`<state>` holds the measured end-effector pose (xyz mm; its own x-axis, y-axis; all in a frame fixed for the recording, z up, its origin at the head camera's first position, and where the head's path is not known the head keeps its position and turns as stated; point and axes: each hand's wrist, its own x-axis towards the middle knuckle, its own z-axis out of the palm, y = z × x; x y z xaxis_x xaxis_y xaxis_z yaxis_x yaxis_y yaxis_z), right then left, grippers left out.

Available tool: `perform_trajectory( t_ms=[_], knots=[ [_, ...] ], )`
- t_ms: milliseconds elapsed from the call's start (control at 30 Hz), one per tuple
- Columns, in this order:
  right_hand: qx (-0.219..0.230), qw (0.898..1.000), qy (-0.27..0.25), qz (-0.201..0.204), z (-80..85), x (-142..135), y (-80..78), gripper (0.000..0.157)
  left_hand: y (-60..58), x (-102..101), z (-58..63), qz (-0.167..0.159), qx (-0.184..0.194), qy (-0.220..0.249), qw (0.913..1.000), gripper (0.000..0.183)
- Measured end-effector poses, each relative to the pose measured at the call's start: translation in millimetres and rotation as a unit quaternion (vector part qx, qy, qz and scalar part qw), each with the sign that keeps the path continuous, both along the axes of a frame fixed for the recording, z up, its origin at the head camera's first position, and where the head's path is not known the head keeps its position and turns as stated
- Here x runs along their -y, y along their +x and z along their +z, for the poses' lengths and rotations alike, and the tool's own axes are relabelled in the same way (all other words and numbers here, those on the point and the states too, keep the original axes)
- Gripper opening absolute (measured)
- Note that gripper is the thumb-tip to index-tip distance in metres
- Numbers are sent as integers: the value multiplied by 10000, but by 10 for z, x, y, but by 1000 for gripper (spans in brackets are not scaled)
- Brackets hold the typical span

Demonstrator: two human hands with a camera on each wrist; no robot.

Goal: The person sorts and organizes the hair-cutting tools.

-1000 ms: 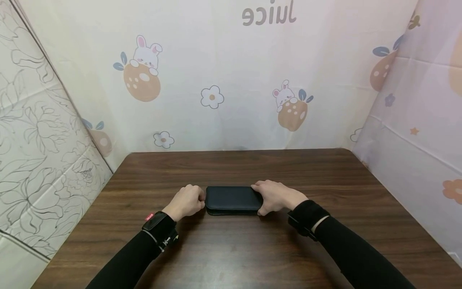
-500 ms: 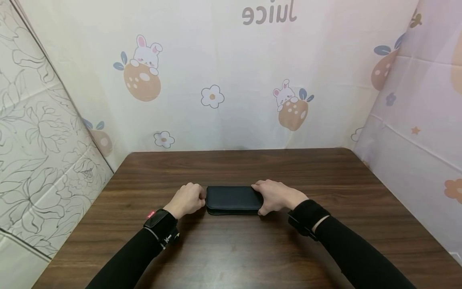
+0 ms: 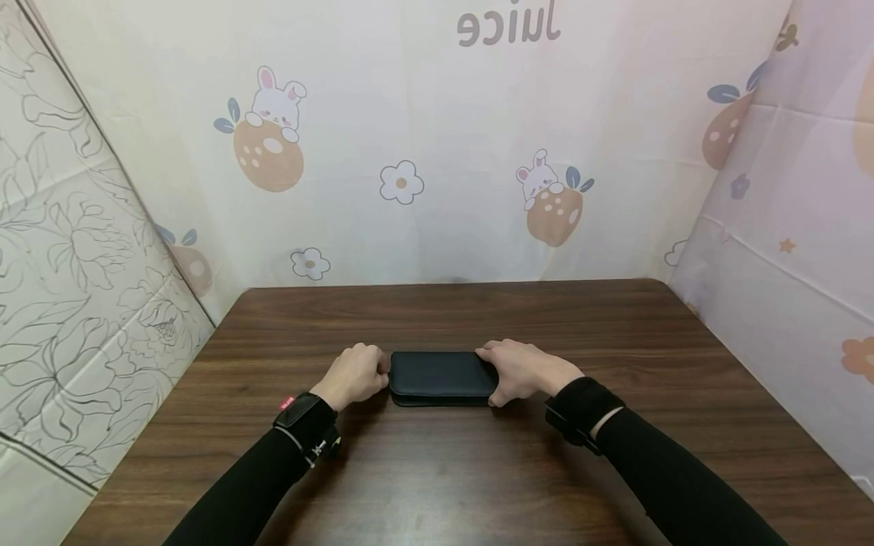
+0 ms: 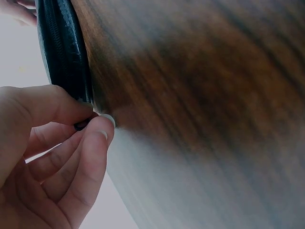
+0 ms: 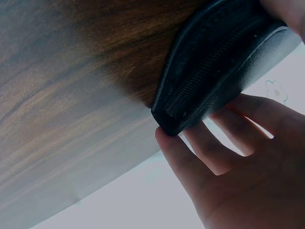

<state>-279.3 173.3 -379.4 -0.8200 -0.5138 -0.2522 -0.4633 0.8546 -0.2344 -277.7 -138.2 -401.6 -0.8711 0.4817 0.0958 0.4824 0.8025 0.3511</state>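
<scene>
A black zippered wallet (image 3: 438,375) lies flat in the middle of the table, its long side across my view. At its left end, my left hand (image 3: 353,374) pinches a small dark zipper pull (image 4: 82,125) between thumb and fingers, as the left wrist view shows. My right hand (image 3: 524,370) grips the wallet's right end, thumb on the near side and fingers at the far side. In the right wrist view the zipper teeth (image 5: 209,65) run along the wallet's edge, looking closed. The part of the wallet under the right palm is hidden in the head view.
The dark wood-grain table (image 3: 437,470) spreads around both hands. Behind it hangs a pale curtain (image 3: 464,106) printed with rabbits and flowers. Patterned panels close in the left (image 3: 75,250) and right (image 3: 785,303) sides.
</scene>
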Motion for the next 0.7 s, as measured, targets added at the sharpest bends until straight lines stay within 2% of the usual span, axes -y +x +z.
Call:
perform_trajectory(
  t_ms=[700],
  knots=[
    [-14, 10000, 69, -39, -1, 9, -8, 86, -73, 7, -17, 80, 51, -108, 9999, 48]
  ],
)
